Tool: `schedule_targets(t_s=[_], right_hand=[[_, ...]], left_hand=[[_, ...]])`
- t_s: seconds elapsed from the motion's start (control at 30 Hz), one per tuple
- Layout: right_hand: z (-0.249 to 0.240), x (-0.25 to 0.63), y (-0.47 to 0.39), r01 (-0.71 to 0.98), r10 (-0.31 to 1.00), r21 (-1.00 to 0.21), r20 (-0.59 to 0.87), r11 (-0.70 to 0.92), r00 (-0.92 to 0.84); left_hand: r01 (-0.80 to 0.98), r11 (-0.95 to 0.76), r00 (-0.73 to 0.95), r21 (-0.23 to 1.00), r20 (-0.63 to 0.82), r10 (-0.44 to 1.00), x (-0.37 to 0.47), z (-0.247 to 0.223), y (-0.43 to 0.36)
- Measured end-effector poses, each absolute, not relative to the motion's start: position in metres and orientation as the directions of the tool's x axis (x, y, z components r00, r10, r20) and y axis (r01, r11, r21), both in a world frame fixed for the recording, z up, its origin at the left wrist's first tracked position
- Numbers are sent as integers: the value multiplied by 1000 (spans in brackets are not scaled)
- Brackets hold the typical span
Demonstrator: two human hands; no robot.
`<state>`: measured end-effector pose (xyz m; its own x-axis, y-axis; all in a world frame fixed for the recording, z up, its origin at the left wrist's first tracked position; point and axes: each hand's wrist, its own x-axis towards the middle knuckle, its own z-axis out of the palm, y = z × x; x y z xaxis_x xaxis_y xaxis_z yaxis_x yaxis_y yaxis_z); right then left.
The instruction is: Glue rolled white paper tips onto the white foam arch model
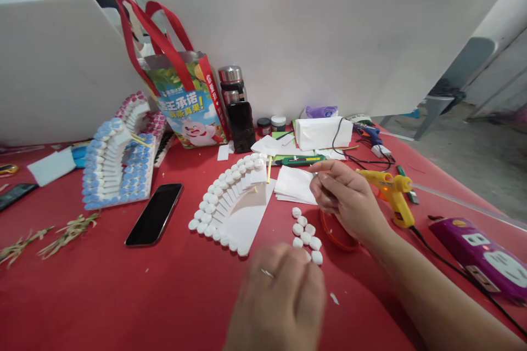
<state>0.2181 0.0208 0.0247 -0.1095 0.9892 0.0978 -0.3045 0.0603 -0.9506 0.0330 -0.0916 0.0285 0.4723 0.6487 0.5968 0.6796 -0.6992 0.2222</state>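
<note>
My left hand (278, 299), smeared by motion and with a ring on one finger, hovers at the front beside several small white rolled pieces (305, 237). Its fingertips are hidden beneath it. My right hand (343, 194) is raised over a red ring-shaped item (340, 233), thumb and forefinger pinched together. A tiny greyish bit shows at that pinch, too small to name. To the left of both hands lies a white fan-shaped stair model (241, 208), its curved edge lined with rows of white rolled pieces. A stack of white paper squares (294, 185) lies behind my right hand.
A yellow glue gun (391, 192) and a purple power strip (481, 255) stand at the right, with cables. A black phone (154, 214), a blue-and-white stair model (117, 167) and dried stems (68, 233) lie left. Behind are a shopping bag (189, 101), a flask (233, 85) and a green cutter (302, 160).
</note>
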Motion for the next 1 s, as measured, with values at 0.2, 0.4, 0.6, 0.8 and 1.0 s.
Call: schedule_targets(t_s=[0.2, 0.4, 0.6, 0.8, 1.0], right_hand=[[11, 220, 30, 68, 973, -970, 232, 233, -16], [3, 223, 34, 241, 969, -938, 245, 247, -41], [1, 225, 34, 338, 954, -895, 295, 292, -44], [2, 224, 30, 445, 934, -828, 352, 342, -64], [5, 219, 26, 544, 868, -678, 419, 495, -268]], left_hand=[[851, -494, 523, -180, 381, 763, 11, 8, -44], [840, -441, 511, -317, 185, 839, 11, -3, -29], [806, -448, 554, -386, 228, 800, -4, -2, -40], [795, -526, 601, -303, 264, 755, -34, 5, -53], [763, -594, 646, -255, 321, 692, -57, 6, -61]])
